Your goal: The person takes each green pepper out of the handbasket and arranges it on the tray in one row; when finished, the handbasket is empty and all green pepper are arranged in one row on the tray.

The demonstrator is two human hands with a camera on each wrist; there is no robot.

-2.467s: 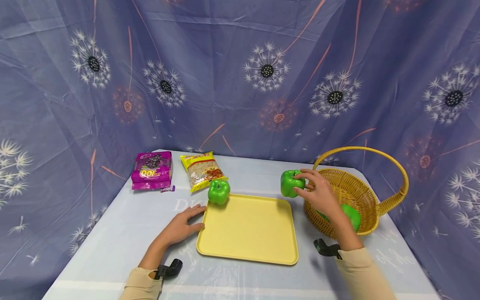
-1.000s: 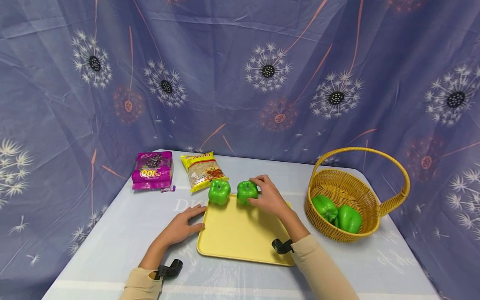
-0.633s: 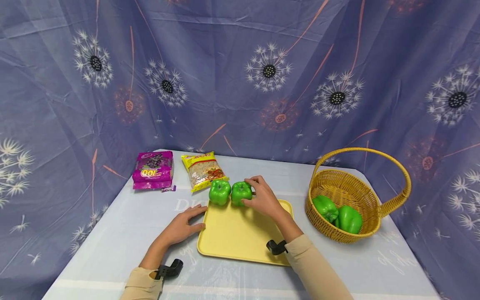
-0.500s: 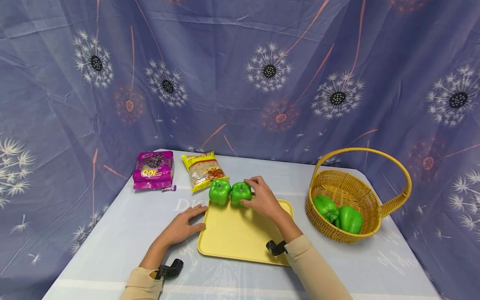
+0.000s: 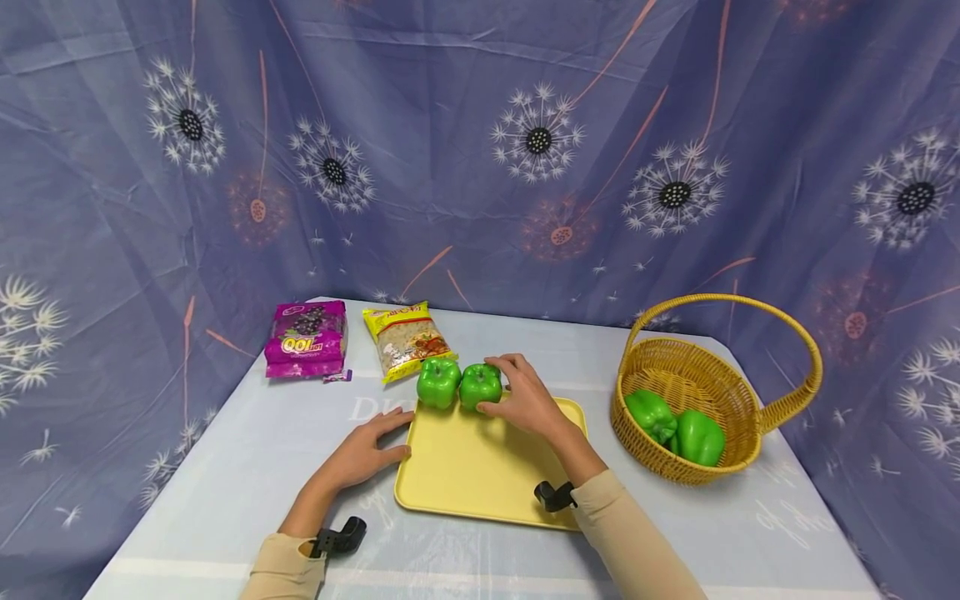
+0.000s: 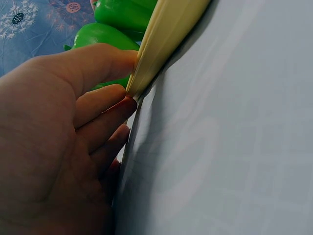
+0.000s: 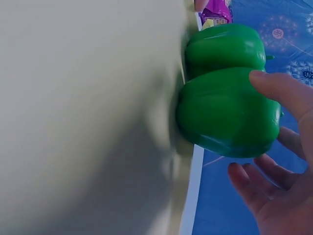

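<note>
In the head view my right hand (image 5: 521, 398) is round a green bell pepper (image 5: 480, 387) on the far edge of the yellow tray (image 5: 480, 467). The right wrist view has its thumb (image 7: 274, 85) on the pepper's upper side; some fingertips stay apart below. Another green bell pepper (image 5: 438, 383) sits at the tray's far left corner, touching or nearly touching the first. My left hand (image 5: 365, 452) rests beside the tray with fingers extended. Its thumb and fingertips touch the tray's left rim (image 6: 146, 54) in the left wrist view.
A wicker basket (image 5: 750, 400) with a tall handle stands on the right, holding two green bell peppers (image 5: 697, 438). Behind the tray lie a yellow snack bag (image 5: 408, 340) and a purple candy bag (image 5: 306, 340). A small purple wrapped candy (image 5: 337, 377) is near them.
My right hand has carried the pepper from beside the basket leftward to the tray's far edge, next to the other pepper. Over the last half second it barely shifts. My left hand stays put.
</note>
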